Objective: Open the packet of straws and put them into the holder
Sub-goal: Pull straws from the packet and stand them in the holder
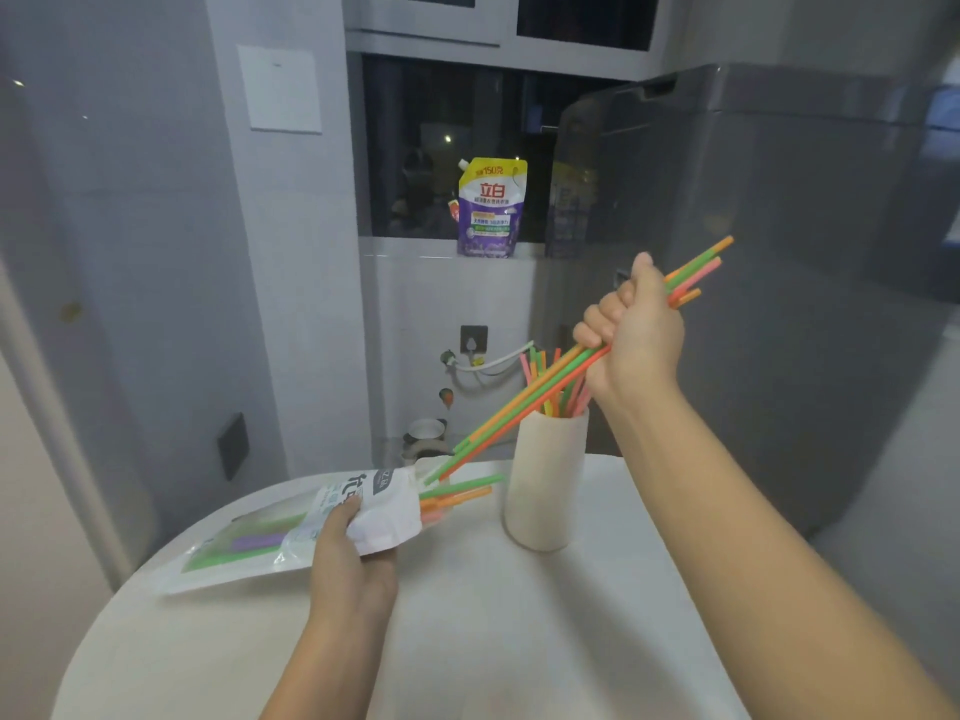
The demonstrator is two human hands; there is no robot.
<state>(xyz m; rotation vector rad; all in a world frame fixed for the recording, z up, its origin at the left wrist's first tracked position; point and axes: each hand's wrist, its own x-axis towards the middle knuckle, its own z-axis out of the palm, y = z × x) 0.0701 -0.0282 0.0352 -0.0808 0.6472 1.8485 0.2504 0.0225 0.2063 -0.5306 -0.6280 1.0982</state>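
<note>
A: Which step is this?

B: Transfer. The right hand (631, 335) is fisted around a bunch of straws (524, 402), their low ends just clear of the packet (291, 532); the left hand (345, 543) pinches the packet near its open mouth, flat on the bench (467, 615). More straws poke out of it.

A: And next?

B: Probably tipping the bunch upright and dropping it into the holder (545, 485), which stands beside the packet and already carries some.

A: Any writing?

B: The packet's print is blurred. The pouch (491, 207) on the sill reads "立白" and "150克".
</note>
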